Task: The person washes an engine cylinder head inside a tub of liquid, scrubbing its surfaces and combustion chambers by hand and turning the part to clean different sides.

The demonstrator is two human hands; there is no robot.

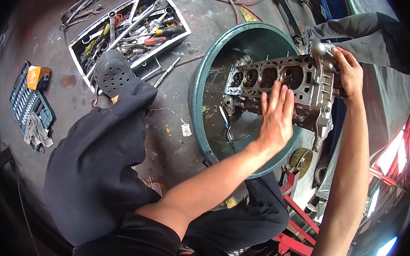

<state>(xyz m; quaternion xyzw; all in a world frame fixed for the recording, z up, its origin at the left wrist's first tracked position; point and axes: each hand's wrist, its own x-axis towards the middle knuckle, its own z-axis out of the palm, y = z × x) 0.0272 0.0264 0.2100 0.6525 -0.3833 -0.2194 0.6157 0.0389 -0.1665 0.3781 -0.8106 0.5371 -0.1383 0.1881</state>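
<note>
A dirty metal engine block (318, 83) with several round cylinder bores lies tilted over a large green tub (198, 104), its right end past the rim. My left hand (278, 116) rests on the block's flat top face beside the bores, fingers stretched out and holding nothing. At the block's right end, my right hand (350, 73) is closed around the upper corner, thumb and fingers on the metal. Inside the tub, below the block, dark liquid shows with a thin white-and-blue object (224, 117) standing in it.
A white-edged toolbox (185, 32) full of wrenches and screwdrivers stands on the floor at upper left. Farther left lies a socket set case (21, 99) with a grey rag (37, 131). A red metal frame (302, 218) is at lower right, and red hoses (231, 5) run behind the tub.
</note>
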